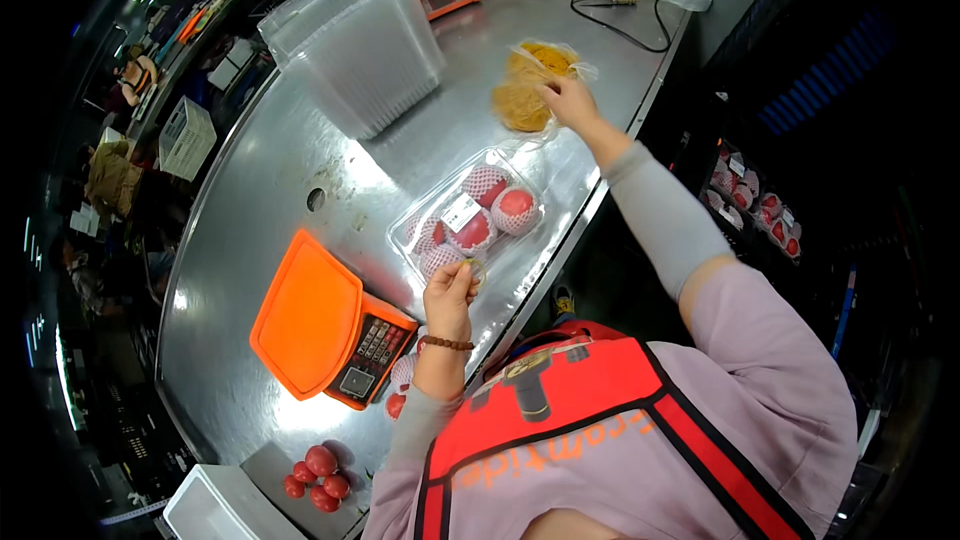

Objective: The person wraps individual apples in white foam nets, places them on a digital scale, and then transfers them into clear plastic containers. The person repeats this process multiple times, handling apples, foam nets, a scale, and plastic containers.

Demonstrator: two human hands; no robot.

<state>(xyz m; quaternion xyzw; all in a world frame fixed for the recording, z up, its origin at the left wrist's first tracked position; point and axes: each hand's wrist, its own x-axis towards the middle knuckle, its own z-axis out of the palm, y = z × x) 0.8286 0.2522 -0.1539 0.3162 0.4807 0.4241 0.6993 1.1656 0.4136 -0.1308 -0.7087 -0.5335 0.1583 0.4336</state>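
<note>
A clear plastic clamshell box [470, 215] holding four net-wrapped red apples sits mid-counter [260, 200]. The left hand [450, 295] pinches a small yellowish band at the box's near edge; the right hand [568, 100] closes its grip on tan rubber bands [525, 90] further away. Steadying the box should help. Two orange scales stand by.

Clear plastic clamshell [470, 212] of red apples in white foam nets lying closed under my left hand, rubber band [478, 270] pinched in my fingers, bagged heap of tan rubber bands [528, 90] beyond, my right fingertips on it
</note>
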